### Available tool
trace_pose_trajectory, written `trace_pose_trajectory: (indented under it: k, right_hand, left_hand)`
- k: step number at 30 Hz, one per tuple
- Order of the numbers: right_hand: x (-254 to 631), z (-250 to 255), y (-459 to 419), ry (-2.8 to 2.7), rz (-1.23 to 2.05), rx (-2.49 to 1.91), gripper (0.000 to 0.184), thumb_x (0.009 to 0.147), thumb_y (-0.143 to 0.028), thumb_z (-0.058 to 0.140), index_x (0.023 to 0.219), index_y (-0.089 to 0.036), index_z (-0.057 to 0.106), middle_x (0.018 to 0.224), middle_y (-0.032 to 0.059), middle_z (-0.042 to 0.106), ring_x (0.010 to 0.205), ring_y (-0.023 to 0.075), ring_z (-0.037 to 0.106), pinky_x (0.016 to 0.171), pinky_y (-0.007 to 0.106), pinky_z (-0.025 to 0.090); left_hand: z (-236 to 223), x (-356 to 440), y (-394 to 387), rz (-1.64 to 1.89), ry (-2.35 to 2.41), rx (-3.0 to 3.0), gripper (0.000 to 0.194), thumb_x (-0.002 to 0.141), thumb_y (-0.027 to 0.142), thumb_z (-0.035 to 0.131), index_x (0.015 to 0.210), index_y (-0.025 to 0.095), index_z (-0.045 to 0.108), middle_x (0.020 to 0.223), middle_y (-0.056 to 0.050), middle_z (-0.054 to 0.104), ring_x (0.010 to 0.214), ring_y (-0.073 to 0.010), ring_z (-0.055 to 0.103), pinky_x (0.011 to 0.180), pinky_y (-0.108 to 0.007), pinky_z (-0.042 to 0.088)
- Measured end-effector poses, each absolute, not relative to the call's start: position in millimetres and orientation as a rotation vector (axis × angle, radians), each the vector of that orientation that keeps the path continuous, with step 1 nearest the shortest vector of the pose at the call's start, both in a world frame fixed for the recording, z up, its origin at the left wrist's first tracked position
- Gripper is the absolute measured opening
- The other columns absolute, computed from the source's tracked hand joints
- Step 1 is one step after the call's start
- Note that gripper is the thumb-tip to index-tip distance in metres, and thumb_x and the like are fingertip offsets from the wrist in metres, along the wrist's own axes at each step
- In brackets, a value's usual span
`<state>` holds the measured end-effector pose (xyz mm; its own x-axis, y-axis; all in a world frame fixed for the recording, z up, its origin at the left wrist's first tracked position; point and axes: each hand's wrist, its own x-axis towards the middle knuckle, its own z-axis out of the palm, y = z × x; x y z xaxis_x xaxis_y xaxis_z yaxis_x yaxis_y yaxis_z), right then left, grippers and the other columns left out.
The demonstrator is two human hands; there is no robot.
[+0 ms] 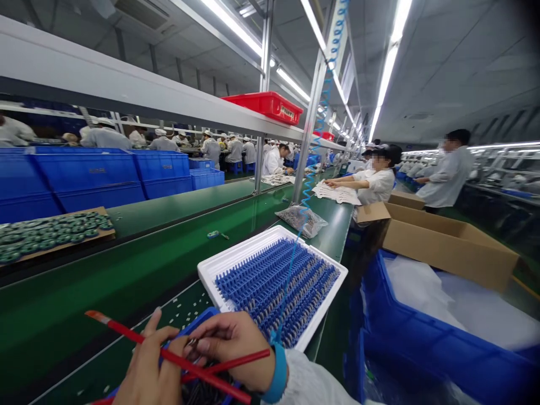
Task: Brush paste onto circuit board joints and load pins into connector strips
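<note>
My left hand (149, 368) is closed, with a slim red-handled brush (135, 336) lodged between its fingers, the pale tip pointing up left. A second red stick (248, 358) crosses beneath the brush; which hand supports it is unclear. My right hand (242, 343), wearing a teal wristband (278, 368) with a coiled blue cord, pinches a small dark metallic part (192, 342) against the left fingertips. Under both hands sits a blue bin (206, 316) containing dark slender pieces (205, 392). Just beyond, a white foam tray (211, 264) carries rows of small blue parts (270, 281).
A green conveyor belt (169, 242) runs along the left. A plastic bag of small parts (301, 219) lies past the tray. At right are a cardboard box (447, 247) and a large blue crate (422, 332). A co-worker (375, 183) sits further along the bench.
</note>
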<state>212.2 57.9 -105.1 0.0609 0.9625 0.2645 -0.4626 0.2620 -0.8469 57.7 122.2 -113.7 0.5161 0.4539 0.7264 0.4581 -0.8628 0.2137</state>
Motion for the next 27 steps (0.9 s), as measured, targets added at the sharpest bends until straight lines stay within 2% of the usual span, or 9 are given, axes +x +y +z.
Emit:
trace_pose_trajectory:
  k: [3, 7, 11, 13, 17, 19, 22, 24, 27]
  right_hand:
    - [214.5, -105.7, 57.1, -0.965, 1.202, -0.671, 0.064, 0.078, -0.056, 0.091, 0.103, -0.005, 0.063, 0.09, 0.0132, 0.059, 0.073, 0.0162, 0.061, 0.064, 0.014, 0.051]
    - [216.0, -105.2, 57.2, -0.995, 1.215, -0.697, 0.064, 0.081, -0.058, 0.088, 0.104, -0.004, 0.062, 0.086, 0.0118, 0.059, 0.07, 0.0175, 0.061, 0.062, 0.017, 0.052]
    - [215.7, -105.5, 56.7, -1.038, 1.204, -0.734, 0.063, 0.084, -0.063, 0.083, 0.094, -0.006, 0.06, 0.082, 0.0111, 0.059, 0.068, 0.0177, 0.06, 0.054, 0.015, 0.047]
    - [216.8, -106.8, 56.8, -1.038, 1.218, -0.754, 0.066, 0.085, -0.068, 0.079, 0.096, -0.006, 0.059, 0.083, 0.0099, 0.058, 0.067, 0.0159, 0.059, 0.052, 0.013, 0.045]
    - [224.6, -110.6, 54.6, -1.064, 1.332, -0.792, 0.073, 0.077, -0.069, 0.085, 0.105, -0.007, 0.057, 0.096, 0.0109, 0.057, 0.085, 0.0195, 0.06, 0.074, 0.022, 0.052]
    - [230.6, -112.9, 50.7, -1.09, 1.379, -0.831, 0.073, 0.073, -0.064, 0.09, 0.104, -0.008, 0.058, 0.096, 0.0113, 0.057, 0.089, 0.0216, 0.06, 0.078, 0.026, 0.053]
    - [240.0, -114.9, 41.8, -1.147, 1.432, -0.898, 0.072, 0.074, -0.066, 0.087, 0.102, -0.007, 0.057, 0.079, 0.0091, 0.058, 0.07, 0.0205, 0.061, 0.063, 0.025, 0.053]
    - [247.1, -113.7, 35.6, -1.218, 1.436, -0.948, 0.072, 0.079, -0.071, 0.079, 0.099, -0.005, 0.058, 0.067, 0.0061, 0.054, 0.054, 0.0167, 0.055, 0.05, 0.02, 0.046]
    - [264.3, -106.0, 30.3, -1.343, 1.298, -1.054, 0.065, 0.09, -0.069, 0.067, 0.096, -0.005, 0.061, 0.069, 0.0053, 0.053, 0.052, 0.0132, 0.05, 0.046, 0.016, 0.04]
  left_hand:
    - [-107.7, 63.9, 119.0, -1.353, -0.919, -2.65, 0.016, 0.087, 0.017, 0.045, 0.092, 0.021, 0.06, 0.11, -0.013, 0.059, 0.131, -0.0337, 0.047, 0.094, -0.047, 0.055]
    - [-100.9, 72.5, 110.3, -1.328, -1.084, -2.583, 0.014, 0.091, 0.019, 0.046, 0.084, 0.023, 0.057, 0.11, -0.009, 0.059, 0.125, -0.0281, 0.055, 0.087, -0.038, 0.059]
    - [-84.7, 70.8, 94.6, -1.165, -1.004, -2.613, 0.018, 0.092, 0.013, 0.041, 0.091, 0.022, 0.056, 0.112, -0.009, 0.058, 0.124, -0.0278, 0.056, 0.08, -0.035, 0.061]
    - [-75.3, 66.9, 88.3, -1.046, -0.921, -2.639, 0.024, 0.092, 0.007, 0.035, 0.095, 0.02, 0.055, 0.114, -0.011, 0.056, 0.128, -0.0297, 0.053, 0.079, -0.035, 0.062]
    - [-64.9, 62.4, 84.3, -0.946, -0.865, -2.619, 0.031, 0.089, -0.002, 0.029, 0.099, 0.016, 0.053, 0.114, -0.014, 0.053, 0.135, -0.0356, 0.043, 0.084, -0.042, 0.061]
    - [-64.0, 62.8, 85.5, -0.975, -0.835, -2.597, 0.027, 0.09, 0.0, 0.03, 0.097, 0.014, 0.052, 0.109, -0.014, 0.053, 0.135, -0.0383, 0.042, 0.088, -0.046, 0.06]
    - [-62.8, 63.5, 88.1, -0.998, -0.771, -2.582, 0.023, 0.092, 0.002, 0.031, 0.093, 0.013, 0.051, 0.106, -0.013, 0.052, 0.133, -0.0403, 0.044, 0.089, -0.048, 0.059]
    - [-60.8, 63.1, 89.4, -0.992, -0.753, -2.577, 0.021, 0.093, 0.004, 0.032, 0.093, 0.012, 0.051, 0.107, -0.013, 0.051, 0.131, -0.0413, 0.045, 0.086, -0.046, 0.061]
    - [-57.8, 61.2, 90.0, -0.962, -0.767, -2.591, 0.017, 0.094, 0.009, 0.034, 0.097, 0.014, 0.05, 0.109, -0.013, 0.05, 0.132, -0.0408, 0.045, 0.085, -0.044, 0.061]
